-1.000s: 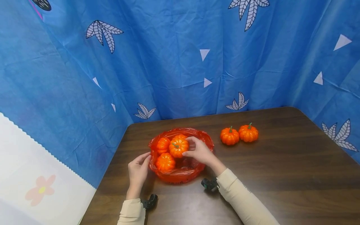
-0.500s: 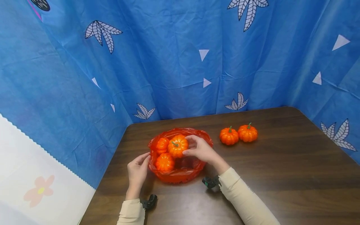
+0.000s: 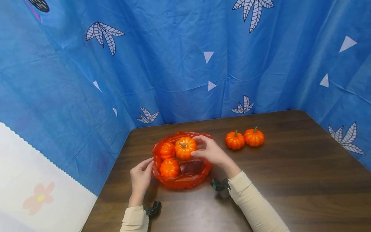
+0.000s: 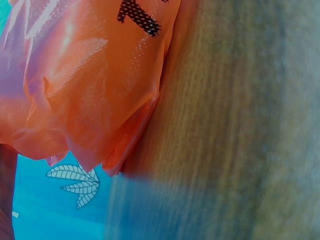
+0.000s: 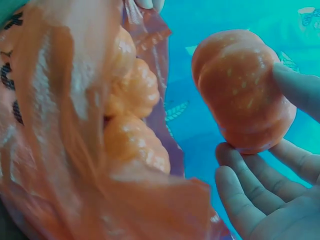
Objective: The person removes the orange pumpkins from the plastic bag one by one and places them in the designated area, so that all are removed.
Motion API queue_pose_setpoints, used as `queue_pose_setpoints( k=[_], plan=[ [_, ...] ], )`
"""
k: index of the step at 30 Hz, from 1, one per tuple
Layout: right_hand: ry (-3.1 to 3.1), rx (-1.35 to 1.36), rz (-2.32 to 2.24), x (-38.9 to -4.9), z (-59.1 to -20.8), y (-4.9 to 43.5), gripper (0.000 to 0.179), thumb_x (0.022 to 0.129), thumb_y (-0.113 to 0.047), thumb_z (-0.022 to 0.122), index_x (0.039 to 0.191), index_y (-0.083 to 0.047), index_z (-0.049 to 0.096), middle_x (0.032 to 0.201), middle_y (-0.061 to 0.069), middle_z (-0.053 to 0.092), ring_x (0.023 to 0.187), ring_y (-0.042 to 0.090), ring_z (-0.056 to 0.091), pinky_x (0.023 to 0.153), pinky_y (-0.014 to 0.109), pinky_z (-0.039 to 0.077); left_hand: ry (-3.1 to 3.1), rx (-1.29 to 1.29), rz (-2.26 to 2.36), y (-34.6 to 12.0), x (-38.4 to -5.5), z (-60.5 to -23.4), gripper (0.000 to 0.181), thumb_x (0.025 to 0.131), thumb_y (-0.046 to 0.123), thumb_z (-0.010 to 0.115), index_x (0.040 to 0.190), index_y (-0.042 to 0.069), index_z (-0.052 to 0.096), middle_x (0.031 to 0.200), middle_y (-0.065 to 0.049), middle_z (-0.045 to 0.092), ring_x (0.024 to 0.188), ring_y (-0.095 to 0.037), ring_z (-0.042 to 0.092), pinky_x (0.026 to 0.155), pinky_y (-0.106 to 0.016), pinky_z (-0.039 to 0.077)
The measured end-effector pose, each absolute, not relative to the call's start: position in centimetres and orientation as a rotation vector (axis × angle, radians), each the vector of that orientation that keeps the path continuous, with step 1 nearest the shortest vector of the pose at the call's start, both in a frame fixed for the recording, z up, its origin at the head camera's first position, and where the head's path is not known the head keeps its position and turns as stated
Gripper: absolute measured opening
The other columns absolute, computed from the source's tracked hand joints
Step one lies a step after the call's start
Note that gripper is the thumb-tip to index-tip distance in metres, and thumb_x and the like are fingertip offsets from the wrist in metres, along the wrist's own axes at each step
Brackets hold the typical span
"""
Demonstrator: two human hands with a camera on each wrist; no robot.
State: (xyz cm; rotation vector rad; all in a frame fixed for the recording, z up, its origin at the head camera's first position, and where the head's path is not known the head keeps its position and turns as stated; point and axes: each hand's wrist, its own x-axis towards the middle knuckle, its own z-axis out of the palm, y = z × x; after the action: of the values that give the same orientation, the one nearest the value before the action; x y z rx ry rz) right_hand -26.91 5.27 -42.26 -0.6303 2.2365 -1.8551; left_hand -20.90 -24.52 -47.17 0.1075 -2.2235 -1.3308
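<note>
A red plastic bag [image 3: 182,184] stands on the table with its mouth open upward. My left hand [image 3: 140,180] pinches its left rim between thumb and fingers. Over the opening, my right hand [image 3: 213,151] grips a small orange pumpkin [image 3: 185,148] with a green stem. In the right wrist view this pumpkin [image 5: 245,95] is apart from the bag, between thumb and fingers. Inside the bag lie one pumpkin [image 3: 167,150] at the back left and another pumpkin [image 3: 169,168] in front of it. A dark reddish rounded shape [image 3: 192,167] shows low beside them.
Two more orange pumpkins, one left [image 3: 235,140] and one right [image 3: 254,137], sit side by side right of the bag on the dark wooden table [image 3: 290,180]. A blue patterned curtain [image 3: 179,80] hangs behind. Black devices are strapped at both wrists.
My right hand has lifted the pumpkin slightly up and to the right, after a small leftward shift. The dark shape in the bag shows more plainly. My left hand keeps its hold on the rim.
</note>
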Motion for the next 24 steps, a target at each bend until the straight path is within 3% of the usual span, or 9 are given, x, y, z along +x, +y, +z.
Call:
queue_pose_setpoints(
  k=[24],
  plan=[
    [2.289,-0.554,-1.930,-26.7,-39.6,9.2,0.061,0.089,-0.014,0.075,0.143,-0.005,0.048,0.142,0.021,0.054,0.120,0.037,0.059,0.094,0.042,0.058,-2.223,0.114,-1.312,-24.5,-21.0,-47.3,0.015,0.091,0.008,0.073,0.104,0.005,0.079,0.102,-0.013,0.078,0.087,-0.018,0.073,0.074,-0.007,0.053]
  ],
)
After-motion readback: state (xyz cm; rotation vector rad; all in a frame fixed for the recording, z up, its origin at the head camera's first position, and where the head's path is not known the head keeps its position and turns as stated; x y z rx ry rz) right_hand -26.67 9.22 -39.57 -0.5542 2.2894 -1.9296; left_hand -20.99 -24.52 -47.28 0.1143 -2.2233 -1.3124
